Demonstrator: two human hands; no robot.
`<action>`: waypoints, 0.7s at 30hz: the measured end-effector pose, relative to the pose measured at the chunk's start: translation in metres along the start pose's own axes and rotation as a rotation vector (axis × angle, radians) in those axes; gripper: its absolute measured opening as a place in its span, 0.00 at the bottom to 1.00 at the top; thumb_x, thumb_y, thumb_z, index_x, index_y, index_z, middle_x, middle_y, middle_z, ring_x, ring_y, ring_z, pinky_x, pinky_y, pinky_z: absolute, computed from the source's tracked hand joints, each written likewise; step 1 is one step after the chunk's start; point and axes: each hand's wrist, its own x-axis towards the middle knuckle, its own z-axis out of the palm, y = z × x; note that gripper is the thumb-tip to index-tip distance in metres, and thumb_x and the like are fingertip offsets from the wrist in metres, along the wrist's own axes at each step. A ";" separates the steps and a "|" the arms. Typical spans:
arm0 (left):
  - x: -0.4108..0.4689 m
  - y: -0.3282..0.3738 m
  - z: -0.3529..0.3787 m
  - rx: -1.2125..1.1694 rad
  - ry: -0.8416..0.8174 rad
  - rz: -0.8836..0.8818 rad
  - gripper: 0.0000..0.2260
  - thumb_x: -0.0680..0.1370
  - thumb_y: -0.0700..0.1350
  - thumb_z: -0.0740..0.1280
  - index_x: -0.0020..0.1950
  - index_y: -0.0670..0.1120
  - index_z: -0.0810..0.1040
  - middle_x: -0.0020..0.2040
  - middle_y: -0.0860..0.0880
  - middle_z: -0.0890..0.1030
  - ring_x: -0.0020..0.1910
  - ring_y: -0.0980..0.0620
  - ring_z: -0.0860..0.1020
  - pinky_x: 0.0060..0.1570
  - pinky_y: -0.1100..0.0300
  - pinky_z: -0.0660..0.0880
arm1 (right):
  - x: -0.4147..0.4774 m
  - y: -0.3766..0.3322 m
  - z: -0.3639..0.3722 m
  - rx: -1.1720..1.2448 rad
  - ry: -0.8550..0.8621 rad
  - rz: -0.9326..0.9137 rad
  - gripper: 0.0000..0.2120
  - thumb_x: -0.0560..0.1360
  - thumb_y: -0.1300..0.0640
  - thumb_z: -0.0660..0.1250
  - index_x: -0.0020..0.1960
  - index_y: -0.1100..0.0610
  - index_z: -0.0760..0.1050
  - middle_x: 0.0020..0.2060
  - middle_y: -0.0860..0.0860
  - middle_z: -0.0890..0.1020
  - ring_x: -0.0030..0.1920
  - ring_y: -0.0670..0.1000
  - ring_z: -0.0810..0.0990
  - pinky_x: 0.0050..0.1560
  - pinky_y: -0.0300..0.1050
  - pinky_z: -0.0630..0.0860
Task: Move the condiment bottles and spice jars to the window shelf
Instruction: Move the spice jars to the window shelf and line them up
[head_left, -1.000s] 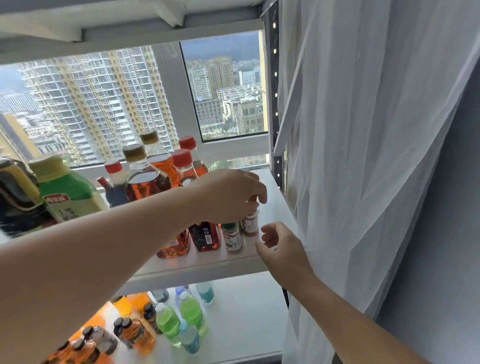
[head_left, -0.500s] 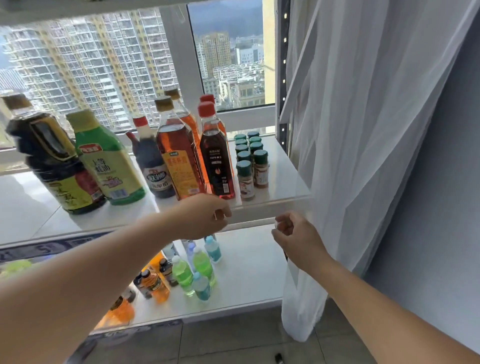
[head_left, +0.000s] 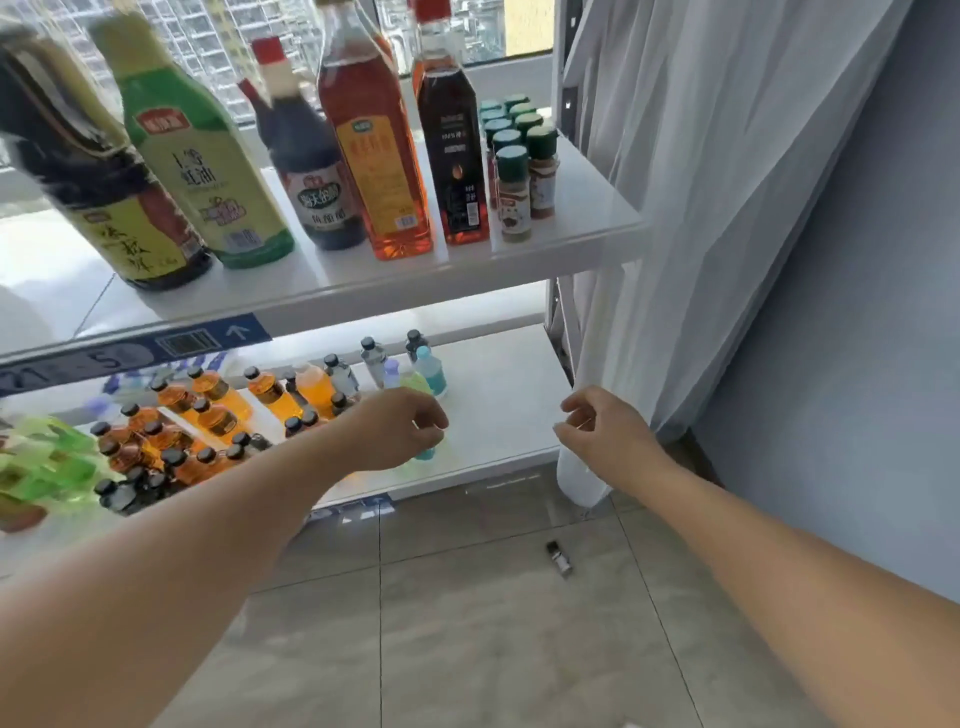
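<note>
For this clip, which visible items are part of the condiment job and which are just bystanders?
Job items:
condiment bottles
spice jars
window shelf
left hand, right hand, both empty

Bystanders:
drink bottles on the lower shelf
curtain
small bottle lying on the floor

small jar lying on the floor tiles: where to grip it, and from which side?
Take the jar across its narrow body, coming straight down from above. It lies on its side, flat on the floor, dark cap pointing up-left, with bare tile all round, so the fingers can close across its short width. The right hand looks nearer.
</note>
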 end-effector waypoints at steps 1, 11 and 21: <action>-0.001 -0.002 0.006 -0.013 -0.009 -0.005 0.11 0.81 0.49 0.66 0.61 0.53 0.83 0.57 0.55 0.82 0.55 0.54 0.79 0.53 0.63 0.69 | -0.001 0.005 0.001 -0.015 -0.011 0.011 0.11 0.79 0.51 0.69 0.61 0.51 0.75 0.49 0.46 0.80 0.48 0.43 0.79 0.44 0.40 0.76; 0.013 -0.026 0.061 -0.097 -0.090 -0.117 0.11 0.80 0.50 0.66 0.62 0.53 0.82 0.58 0.54 0.82 0.57 0.52 0.79 0.57 0.58 0.74 | 0.017 0.055 0.023 -0.129 -0.131 0.095 0.14 0.81 0.49 0.67 0.63 0.54 0.75 0.50 0.48 0.80 0.51 0.49 0.79 0.51 0.45 0.76; 0.074 -0.077 0.171 -0.105 -0.066 -0.103 0.07 0.80 0.47 0.68 0.57 0.51 0.83 0.50 0.54 0.81 0.50 0.54 0.79 0.42 0.67 0.70 | 0.056 0.171 0.106 -0.222 -0.221 0.128 0.11 0.78 0.50 0.71 0.58 0.52 0.76 0.47 0.48 0.81 0.49 0.51 0.80 0.48 0.45 0.73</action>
